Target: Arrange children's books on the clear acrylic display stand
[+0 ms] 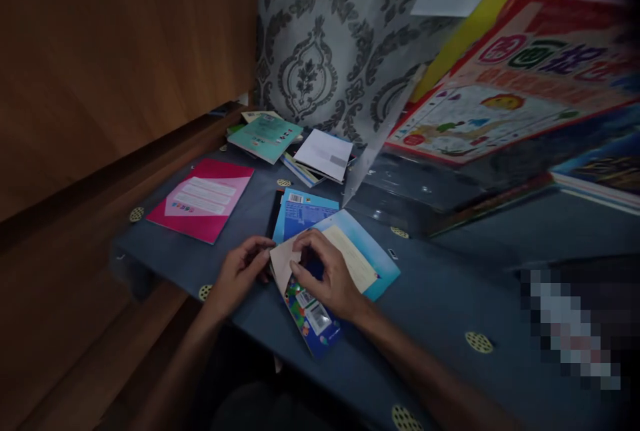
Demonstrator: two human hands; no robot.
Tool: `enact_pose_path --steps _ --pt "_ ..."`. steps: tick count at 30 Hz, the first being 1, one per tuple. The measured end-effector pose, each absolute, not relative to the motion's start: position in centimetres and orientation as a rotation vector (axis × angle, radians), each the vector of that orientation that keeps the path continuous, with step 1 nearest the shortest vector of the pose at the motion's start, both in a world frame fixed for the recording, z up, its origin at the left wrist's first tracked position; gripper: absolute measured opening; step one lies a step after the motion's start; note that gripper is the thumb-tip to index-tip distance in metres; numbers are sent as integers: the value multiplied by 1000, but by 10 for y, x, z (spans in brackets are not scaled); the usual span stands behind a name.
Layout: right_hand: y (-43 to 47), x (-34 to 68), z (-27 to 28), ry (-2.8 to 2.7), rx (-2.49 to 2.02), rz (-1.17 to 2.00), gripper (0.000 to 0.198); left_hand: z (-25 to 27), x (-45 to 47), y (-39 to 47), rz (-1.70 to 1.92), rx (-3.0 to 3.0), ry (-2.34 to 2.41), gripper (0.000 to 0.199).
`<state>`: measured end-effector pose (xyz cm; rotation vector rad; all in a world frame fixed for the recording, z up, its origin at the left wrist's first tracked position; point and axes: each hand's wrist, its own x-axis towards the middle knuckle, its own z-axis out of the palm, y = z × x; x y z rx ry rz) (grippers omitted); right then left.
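A blue book [325, 331] with colourful pictures and a white barcode label lies near the front edge of the table, its upper left corner showing a pale folded-back leaf. My left hand [243, 272] pinches that book's left edge between thumb and fingers. Over the book, my right hand [327, 271] is closed with thumb and forefinger on the pale leaf; the palm hides part of the cover. Just behind lie a light-blue book [387, 261] with a cream panel and another blue book [305, 214] with a barcode, partly overlapped.
A pink book [200, 201] lies to the left. Farther back are a teal book [265, 136] on a pile and a white booklet [325, 154] on other books. At right, a clear plastic holder [400, 181] stands near a large picture book [500, 104]. A wooden panel [125, 51] rises at left.
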<state>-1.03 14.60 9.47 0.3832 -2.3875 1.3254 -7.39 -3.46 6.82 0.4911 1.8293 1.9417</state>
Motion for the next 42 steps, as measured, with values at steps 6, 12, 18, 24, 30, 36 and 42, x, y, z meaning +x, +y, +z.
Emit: enact_pose_path --steps 6,12,18,24,30,36,42 --pt "149 -12 98 -2584 484 1225 34 71 -66 -33 1853 527 1996 31" --pt "149 -12 94 -2546 463 1202 16 73 -66 -33 1901 457 1924 38" --pt "152 -15 96 -2561 502 1294 8 75 -67 -40 1915 443 1816 33" --pt "148 -17 94 -2646 477 1167 23 75 -67 -40 1942 374 1750 38" --pt "146 -16 91 -2602 479 1178 20 69 -70 -38 1954 413 1744 40" --pt "146 -16 91 -2615 467 1165 17 72 -72 -38 1957 449 1723 39" --pt "146 -16 91 -2605 481 1149 17 73 -73 -33 1942 402 1777 40"
